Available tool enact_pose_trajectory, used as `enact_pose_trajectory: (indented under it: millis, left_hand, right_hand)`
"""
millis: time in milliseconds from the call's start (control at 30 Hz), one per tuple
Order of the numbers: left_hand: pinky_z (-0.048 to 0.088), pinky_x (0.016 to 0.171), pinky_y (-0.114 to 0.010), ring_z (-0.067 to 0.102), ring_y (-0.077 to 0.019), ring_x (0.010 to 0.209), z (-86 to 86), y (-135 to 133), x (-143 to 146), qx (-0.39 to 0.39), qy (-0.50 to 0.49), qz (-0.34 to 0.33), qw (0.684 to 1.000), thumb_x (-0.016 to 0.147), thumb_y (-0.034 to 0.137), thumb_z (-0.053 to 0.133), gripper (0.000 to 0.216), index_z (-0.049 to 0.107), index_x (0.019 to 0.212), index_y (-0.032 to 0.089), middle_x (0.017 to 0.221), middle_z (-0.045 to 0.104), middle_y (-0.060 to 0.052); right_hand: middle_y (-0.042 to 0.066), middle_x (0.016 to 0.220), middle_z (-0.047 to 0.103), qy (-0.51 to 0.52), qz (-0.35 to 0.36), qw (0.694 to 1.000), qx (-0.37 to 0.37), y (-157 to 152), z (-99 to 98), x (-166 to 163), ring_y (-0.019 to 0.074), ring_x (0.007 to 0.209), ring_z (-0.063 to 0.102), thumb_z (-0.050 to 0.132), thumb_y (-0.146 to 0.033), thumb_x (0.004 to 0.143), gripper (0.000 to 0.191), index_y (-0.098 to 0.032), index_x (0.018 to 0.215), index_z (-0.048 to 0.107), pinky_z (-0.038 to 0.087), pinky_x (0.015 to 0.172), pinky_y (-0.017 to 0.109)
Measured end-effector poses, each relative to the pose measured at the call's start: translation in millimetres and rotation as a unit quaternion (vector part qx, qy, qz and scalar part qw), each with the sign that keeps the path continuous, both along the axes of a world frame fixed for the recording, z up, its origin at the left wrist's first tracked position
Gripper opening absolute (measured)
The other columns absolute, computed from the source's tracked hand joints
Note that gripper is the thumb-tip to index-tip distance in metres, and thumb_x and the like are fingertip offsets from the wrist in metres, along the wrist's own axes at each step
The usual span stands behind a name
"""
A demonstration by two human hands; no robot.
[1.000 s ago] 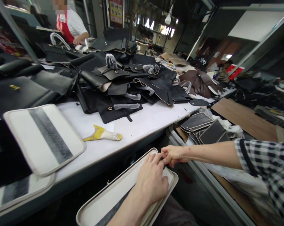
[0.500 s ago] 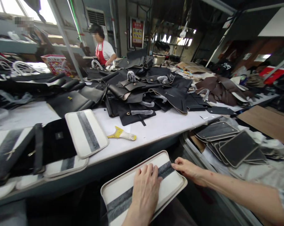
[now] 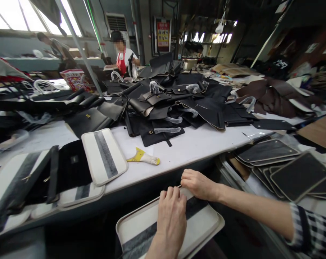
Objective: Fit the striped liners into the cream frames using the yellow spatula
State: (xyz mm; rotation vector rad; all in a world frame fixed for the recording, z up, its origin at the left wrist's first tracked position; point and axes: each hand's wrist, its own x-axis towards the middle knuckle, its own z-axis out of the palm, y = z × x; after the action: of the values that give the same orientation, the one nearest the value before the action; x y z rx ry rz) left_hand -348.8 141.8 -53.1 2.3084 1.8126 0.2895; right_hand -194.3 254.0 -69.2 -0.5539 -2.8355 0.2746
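Note:
A white padded panel [image 3: 203, 226] with a grey stripe and beige edging lies below the table's front edge, in front of me. My left hand [image 3: 171, 216] lies flat on its middle, fingers stretched out. My right hand [image 3: 197, 184] curls over the panel's far edge, fingers bent and pressed on the rim. A similar white striped panel [image 3: 104, 156] rests on the white table [image 3: 195, 144] to the left, partly over black pieces.
A yellow scraper with a wrapped handle [image 3: 144, 158] lies on the table. Heaps of black leather bag parts [image 3: 165, 104] fill the back. Dark flat panels [image 3: 284, 165] are stacked at the right. A person in a red apron [image 3: 122, 54] works far back.
My view has shifted right and up a little. My right hand moved from the panel's right corner to its far edge; my left hand slid slightly along the panel.

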Motion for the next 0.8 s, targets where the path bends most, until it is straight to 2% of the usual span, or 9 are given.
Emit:
enact_pose_trajectory:
  millis: [100, 167, 233, 433, 667, 800]
  left_hand:
    - [0.038, 0.087, -0.045, 0.053, -0.0255, 0.096, 2.5, 1.7, -3.5, 0.006, -0.034, 0.040, 0.999, 0.087, 0.016, 0.055, 0.013, 0.062, 0.098, 0.021, 0.103, 0.062, -0.005]
    - [0.032, 0.098, -0.047, 0.051, -0.0261, 0.108, 5.5, 3.1, -7.3, 0.017, -0.064, 0.072, 0.995, 0.085, 0.021, 0.061, 0.033, 0.057, 0.117, 0.021, 0.119, 0.060, -0.006]
    - [0.029, 0.102, -0.047, 0.049, -0.0264, 0.116, 8.1, 5.9, -11.0, 0.013, -0.082, 0.089, 0.993, 0.082, 0.025, 0.066, 0.049, 0.051, 0.129, 0.020, 0.130, 0.057, -0.007]
    - [0.034, 0.096, -0.044, 0.052, -0.0257, 0.109, 7.2, 12.3, -14.4, -0.039, -0.092, 0.076, 0.992, 0.080, 0.025, 0.066, 0.039, 0.058, 0.119, 0.024, 0.119, 0.061, -0.005]
    - [0.039, 0.083, -0.039, 0.052, -0.0226, 0.100, 10.2, 7.0, -9.3, -0.045, -0.108, 0.068, 0.991, 0.084, 0.020, 0.064, 0.028, 0.062, 0.110, 0.027, 0.109, 0.061, -0.002]
    - [0.040, 0.082, -0.038, 0.052, -0.0227, 0.098, 10.9, 3.1, -7.2, -0.043, -0.076, 0.053, 0.995, 0.086, 0.018, 0.059, 0.025, 0.062, 0.110, 0.026, 0.108, 0.060, -0.002]
  right_hand:
    - [0.007, 0.081, 0.056, 0.021, 0.001, 1.000, -0.003, -2.8, -6.2, 5.3, 0.0188, 0.078, 0.044, 0.044, -0.007, 0.091, 0.022, -0.015, 0.076, 0.058, 0.040, 0.072, 0.032]
    - [0.007, 0.083, 0.056, 0.036, 0.000, 0.999, -0.007, -4.8, -8.3, 7.9, 0.0189, 0.079, 0.044, 0.041, -0.007, 0.093, 0.023, -0.014, 0.080, 0.059, 0.040, 0.074, 0.033]
    - [0.008, 0.085, 0.057, 0.049, -0.001, 0.999, -0.009, -5.2, -9.8, 8.9, 0.0193, 0.080, 0.044, 0.040, -0.008, 0.095, 0.024, -0.013, 0.082, 0.060, 0.041, 0.075, 0.034]
    - [0.009, 0.085, 0.056, 0.066, 0.021, 0.997, -0.017, -1.8, -10.3, 8.6, 0.0199, 0.080, 0.044, 0.037, -0.008, 0.095, 0.025, -0.013, 0.084, 0.060, 0.042, 0.075, 0.035]
    - [0.009, 0.087, 0.058, 0.044, 0.024, 0.999, -0.020, -9.8, -2.5, 12.4, 0.0201, 0.082, 0.047, 0.036, -0.007, 0.095, 0.027, -0.013, 0.086, 0.061, 0.043, 0.079, 0.036]
    - [0.010, 0.091, 0.059, 0.023, 0.021, 0.999, -0.024, -15.9, -0.4, 15.5, 0.0208, 0.085, 0.047, 0.038, -0.003, 0.091, 0.026, -0.012, 0.090, 0.063, 0.043, 0.080, 0.037]
